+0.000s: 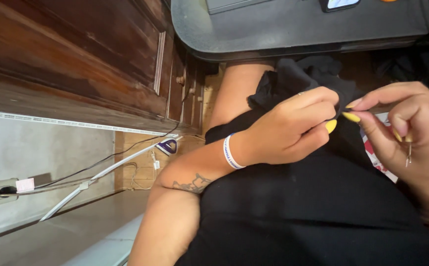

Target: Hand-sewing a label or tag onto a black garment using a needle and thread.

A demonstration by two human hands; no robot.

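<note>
My left hand (293, 125), with yellow nails and a white-and-blue wristband, pinches a bunched piece of black fabric (303, 76) held over my lap. My right hand (401, 125) meets it from the right, thumb and forefinger pinched at the fabric's edge where a thin dark thread seems to run. A small metal tool (409, 150), likely a needle or small scissors, hangs from the right hand's curled lower fingers. More black cloth (313, 197) covers my lap below both hands.
A dark grey table edge (273, 42) runs across the top, with a phone (340, 4) on it. Wooden furniture (76, 54) stands at left. White and black cables (106, 170) trail along the wall and floor to a plug (167, 146).
</note>
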